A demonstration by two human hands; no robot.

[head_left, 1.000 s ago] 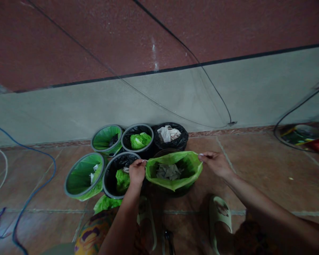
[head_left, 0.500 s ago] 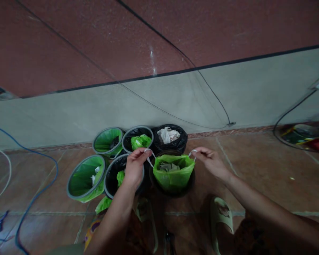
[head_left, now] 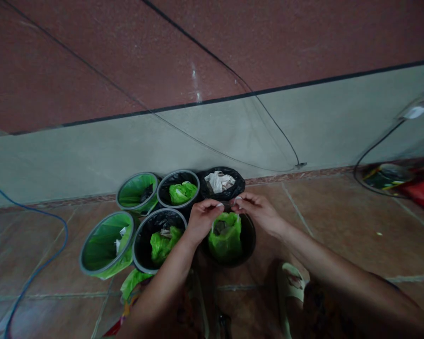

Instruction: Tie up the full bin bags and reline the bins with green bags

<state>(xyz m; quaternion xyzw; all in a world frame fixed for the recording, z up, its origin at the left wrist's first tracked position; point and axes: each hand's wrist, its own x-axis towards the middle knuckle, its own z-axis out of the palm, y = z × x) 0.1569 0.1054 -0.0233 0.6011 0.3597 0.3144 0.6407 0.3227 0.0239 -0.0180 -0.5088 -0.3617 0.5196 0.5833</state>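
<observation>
A green drawstring garbage bag [head_left: 226,242] stands in the dark bin [head_left: 249,242], its mouth gathered narrow, with greyish waste showing inside. Above it, my left hand [head_left: 205,217] pinches a white drawstring at the bag's left side. Close beside it, my right hand [head_left: 257,212] is closed on the drawstring from the other side. The fingertips of both hands nearly meet over the bag. Left of my hands is a black-lined bin [head_left: 141,245] with a crumpled green bag [head_left: 164,242] in it.
Behind stand a bin with a green liner [head_left: 125,188], a black-lined bin [head_left: 162,181] and a black bag [head_left: 229,188] holding pale waste. Another green-lined bin [head_left: 92,245] is at the left. A blue cable [head_left: 56,252] crosses the floor tiles. Red and dark items [head_left: 422,190] lie right.
My hands have come together from either side, drawing the garbage bag's mouth from wide to narrow. The view has shifted slightly to the right.
</observation>
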